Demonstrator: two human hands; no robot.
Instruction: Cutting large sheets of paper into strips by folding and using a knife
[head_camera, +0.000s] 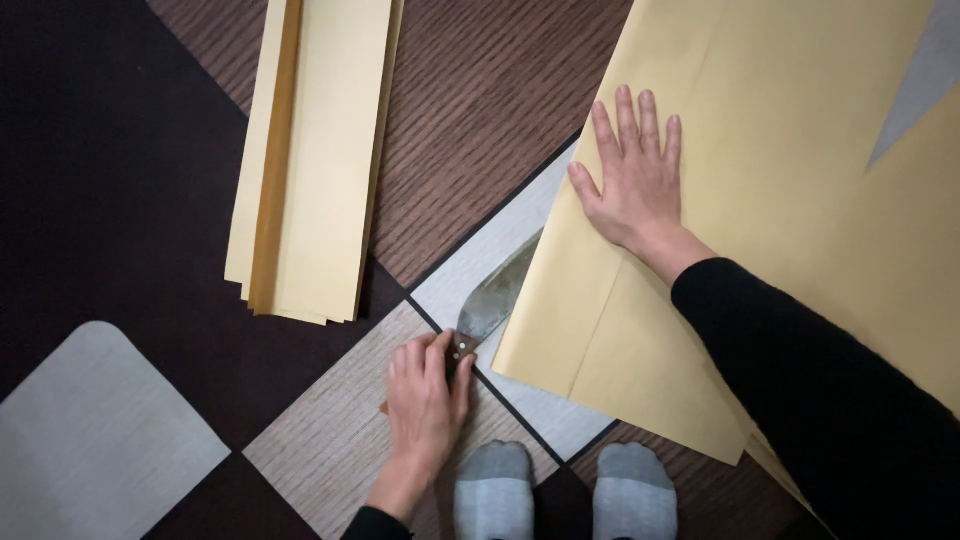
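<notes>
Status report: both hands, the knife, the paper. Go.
Left hand gripping knife handle, blade partly under big yellow sheet. Right hand flat on that sheet. Cut strips stacked clear to the left.

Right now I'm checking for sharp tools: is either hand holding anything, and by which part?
The left hand holds a knife by its handle, blade slipped under the yellow paper. The right hand holds nothing; it presses flat on the paper.
</notes>
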